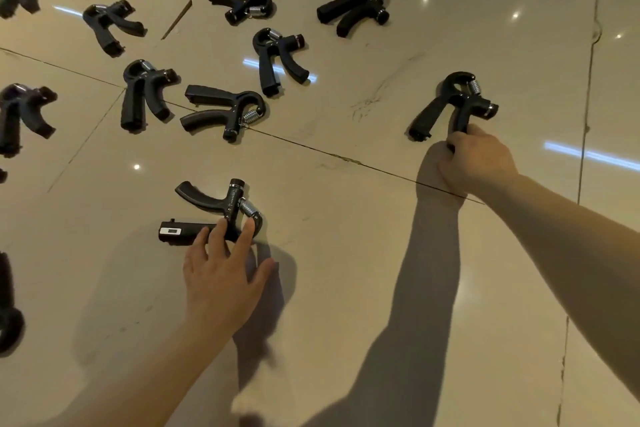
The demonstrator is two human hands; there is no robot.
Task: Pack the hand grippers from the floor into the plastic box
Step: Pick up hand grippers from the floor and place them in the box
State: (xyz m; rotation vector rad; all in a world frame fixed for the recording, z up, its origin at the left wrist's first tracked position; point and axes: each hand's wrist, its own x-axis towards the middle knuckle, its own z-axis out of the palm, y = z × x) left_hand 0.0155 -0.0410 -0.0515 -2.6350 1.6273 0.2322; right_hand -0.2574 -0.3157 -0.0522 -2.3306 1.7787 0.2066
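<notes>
Gathering 2 at once: right hand (476,163) closed around 1 black spring-loaded hand gripper (453,104); left hand (221,270) spread open, fingertips on another black gripper (214,215). Next: close, lift; box unseen.

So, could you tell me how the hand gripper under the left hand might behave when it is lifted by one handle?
The hand gripper probably stays rigid, given its stiff-looking handles. Its spring end may swing downward. On the glossy floor it could slide if nudged.

Black hand grippers lie scattered on the glossy tiled floor (381,253). The right hand (479,159) is closed around one handle of the far-right gripper (457,104) — the left hand (221,270) rests spread, fingertips on the near gripper (221,215), its counter window facing up.
</notes>
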